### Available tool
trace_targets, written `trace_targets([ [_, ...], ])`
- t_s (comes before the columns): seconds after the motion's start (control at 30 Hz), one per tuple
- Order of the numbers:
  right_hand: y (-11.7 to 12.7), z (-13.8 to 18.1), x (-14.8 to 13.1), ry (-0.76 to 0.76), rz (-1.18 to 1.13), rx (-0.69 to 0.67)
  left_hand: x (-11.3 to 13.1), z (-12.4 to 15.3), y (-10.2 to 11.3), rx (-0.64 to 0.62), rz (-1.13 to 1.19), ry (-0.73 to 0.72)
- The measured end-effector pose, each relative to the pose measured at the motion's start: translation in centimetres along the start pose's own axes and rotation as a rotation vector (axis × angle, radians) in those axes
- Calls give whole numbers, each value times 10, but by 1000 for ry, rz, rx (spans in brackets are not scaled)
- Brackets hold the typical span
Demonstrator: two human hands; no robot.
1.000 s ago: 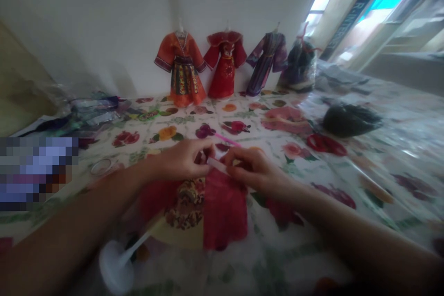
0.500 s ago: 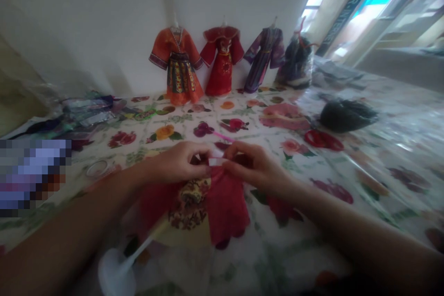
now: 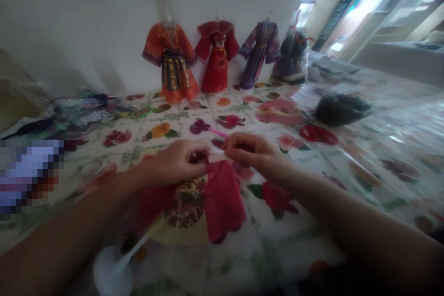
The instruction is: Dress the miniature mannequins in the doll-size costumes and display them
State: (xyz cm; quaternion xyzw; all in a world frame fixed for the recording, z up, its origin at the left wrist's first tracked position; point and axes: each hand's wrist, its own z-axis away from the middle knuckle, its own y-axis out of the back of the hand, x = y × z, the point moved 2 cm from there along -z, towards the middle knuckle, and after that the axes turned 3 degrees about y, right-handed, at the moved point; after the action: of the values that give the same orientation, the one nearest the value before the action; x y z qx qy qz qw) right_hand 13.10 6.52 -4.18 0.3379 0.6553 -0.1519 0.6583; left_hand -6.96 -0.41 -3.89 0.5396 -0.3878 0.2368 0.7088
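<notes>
My left hand point(image 3: 183, 159) pinches the top edge of a small red doll garment point(image 3: 225, 199), near a white strip point(image 3: 217, 158) along that edge. Closed in a pinch, my right hand point(image 3: 248, 150) is just above the strip's right end; what is between its fingertips is too small and blurred to make out. Beside the red cloth lies a cream piece with a dark floral pattern point(image 3: 185, 203), partly under my left hand. A white doll stand point(image 3: 114, 270) with a thin rod lies tilted at its lower left.
Several dressed doll forms, among them an orange robe point(image 3: 176, 69) and a red dress point(image 3: 217, 60), stand against the wall. Red-handled scissors point(image 3: 319, 134) and a black bag point(image 3: 342, 110) are on the right. Plastic packets point(image 3: 86, 113) lie left on the floral tablecloth point(image 3: 194, 145).
My right hand has moved off the red cloth, up and slightly away, showing more of the garment's upper right side. My left hand keeps its pinch. The whole view has shifted a little.
</notes>
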Motion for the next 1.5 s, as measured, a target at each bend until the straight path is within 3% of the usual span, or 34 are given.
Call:
trace_targets([
  [0.3, 4, 0, 6, -30, -227, -17, -3, -1, 2, -25, 75, -16],
  [0.47, 6, -1, 5, -82, -493, 23, -5, 0, 4, -51, 49, 0],
  [0.8, -16, 6, 7, -35, -332, 50, -4, 1, 7, -206, 284, 67],
  [1.0, -25, 9, 16, -18, -347, 133, -7, 3, 10, -184, 268, 84],
  [1.5, -29, 11, 18, 48, -299, 161, -4, 4, 10, -156, 311, 109],
])
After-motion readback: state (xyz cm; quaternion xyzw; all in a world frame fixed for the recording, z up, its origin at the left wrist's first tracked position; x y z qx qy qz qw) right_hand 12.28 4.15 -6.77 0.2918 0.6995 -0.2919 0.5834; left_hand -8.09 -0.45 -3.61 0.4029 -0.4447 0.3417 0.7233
